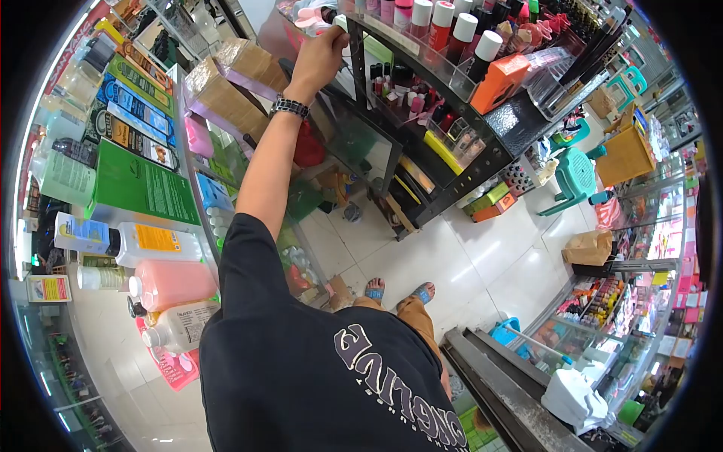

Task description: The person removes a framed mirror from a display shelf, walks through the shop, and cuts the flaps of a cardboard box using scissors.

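Note:
My left hand (322, 56) reaches far forward, with a dark linked bracelet (290, 108) on the wrist. Its fingers are curled closed at the near left corner of a black metal display rack (482, 124). What lies under the fingers is hidden. Just right of the hand, the rack's top tier carries nail polish bottles with white caps (462, 29) and an orange box (500, 78). Pink and red small bottles (413, 102) fill the tier below. To the left of my forearm stand taped brown cartons (226, 94). My right hand is out of view.
A counter on the left holds a green box (143, 184), a pink liquid jug (177, 285) and white bottles (160, 245). Green plastic stools (574, 177) stand at right on the tiled floor (482, 260). Glass showcases (595, 331) and a dark metal frame (512, 399) lie lower right.

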### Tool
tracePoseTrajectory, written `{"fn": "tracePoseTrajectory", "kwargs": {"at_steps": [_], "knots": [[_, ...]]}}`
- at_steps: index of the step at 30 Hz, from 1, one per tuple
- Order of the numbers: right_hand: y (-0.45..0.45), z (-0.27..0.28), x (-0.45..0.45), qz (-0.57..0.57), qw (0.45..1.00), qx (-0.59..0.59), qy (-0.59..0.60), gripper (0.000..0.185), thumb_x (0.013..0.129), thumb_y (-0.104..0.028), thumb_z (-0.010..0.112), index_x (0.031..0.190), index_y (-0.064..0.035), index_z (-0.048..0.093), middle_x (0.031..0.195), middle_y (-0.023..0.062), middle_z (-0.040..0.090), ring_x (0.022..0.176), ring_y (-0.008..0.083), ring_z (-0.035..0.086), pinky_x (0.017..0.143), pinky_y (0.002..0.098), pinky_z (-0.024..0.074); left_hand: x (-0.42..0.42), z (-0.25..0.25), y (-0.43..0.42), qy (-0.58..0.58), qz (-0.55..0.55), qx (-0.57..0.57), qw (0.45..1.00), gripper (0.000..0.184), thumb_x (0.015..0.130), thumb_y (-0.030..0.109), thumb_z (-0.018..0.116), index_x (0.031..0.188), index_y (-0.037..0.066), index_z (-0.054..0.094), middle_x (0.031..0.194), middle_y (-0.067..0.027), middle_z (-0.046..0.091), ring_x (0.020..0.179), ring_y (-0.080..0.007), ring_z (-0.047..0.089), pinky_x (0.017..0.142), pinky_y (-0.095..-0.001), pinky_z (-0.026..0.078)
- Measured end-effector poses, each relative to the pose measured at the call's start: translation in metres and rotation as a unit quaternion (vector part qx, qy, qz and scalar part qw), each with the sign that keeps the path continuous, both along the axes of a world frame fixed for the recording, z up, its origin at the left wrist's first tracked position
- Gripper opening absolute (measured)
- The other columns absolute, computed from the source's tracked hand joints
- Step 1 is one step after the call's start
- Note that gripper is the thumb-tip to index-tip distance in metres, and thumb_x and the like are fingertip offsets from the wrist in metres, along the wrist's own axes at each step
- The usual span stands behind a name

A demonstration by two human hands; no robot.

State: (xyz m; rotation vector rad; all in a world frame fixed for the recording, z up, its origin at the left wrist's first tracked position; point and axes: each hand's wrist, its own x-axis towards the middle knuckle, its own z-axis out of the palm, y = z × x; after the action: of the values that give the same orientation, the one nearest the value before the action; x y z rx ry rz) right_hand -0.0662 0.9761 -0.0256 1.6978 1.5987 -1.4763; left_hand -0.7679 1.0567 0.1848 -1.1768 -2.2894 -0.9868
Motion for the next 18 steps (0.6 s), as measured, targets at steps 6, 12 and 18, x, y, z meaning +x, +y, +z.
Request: {"fn": "tracePoseTrajectory", "kwargs": {"at_steps": [6,12,18], "knots": [[0.001,0.015,-0.007,0.008,1.0,-0.004,-0.027,0.057,0.09,-0.045,0.05,0.131,-0.0059,0.053,0.124,0.0189,0.057,0.113,0.0279,0.053,0.094,0.0358,0.0385,0.004,-0.031,0.009,0.066,0.061,0.046,0.995,0.014,0.093,0.018,0.055,0.093,0.005,0.06,0.074,-0.0185,0.066,0.064,-0.0432,0.059,0.056,-0.049,0.043],[0.006,0.039,-0.023,0.012,0.998,-0.012,-0.063,0.06,0.089,-0.048,0.049,0.133,-0.006,0.052,0.127,0.0199,0.056,0.117,0.0295,0.052,0.098,0.0372,0.0382,0.006,-0.032,0.014,0.056,0.059,0.078,0.994,0.013,0.093,0.017,0.055,0.094,0.005,0.059,0.073,-0.019,0.066,0.063,-0.0432,0.06,0.055,-0.0497,0.043],[0.011,0.053,-0.03,0.014,0.996,-0.008,-0.082,0.063,0.089,-0.049,0.048,0.135,-0.0061,0.05,0.131,0.0207,0.056,0.12,0.031,0.052,0.101,0.0381,0.0379,0.0,-0.027,0.007,0.069,0.051,0.069,0.994,0.012,0.093,0.017,0.056,0.094,0.006,0.059,0.074,-0.0171,0.067,0.063,-0.0418,0.061,0.056,-0.0485,0.044]]}}
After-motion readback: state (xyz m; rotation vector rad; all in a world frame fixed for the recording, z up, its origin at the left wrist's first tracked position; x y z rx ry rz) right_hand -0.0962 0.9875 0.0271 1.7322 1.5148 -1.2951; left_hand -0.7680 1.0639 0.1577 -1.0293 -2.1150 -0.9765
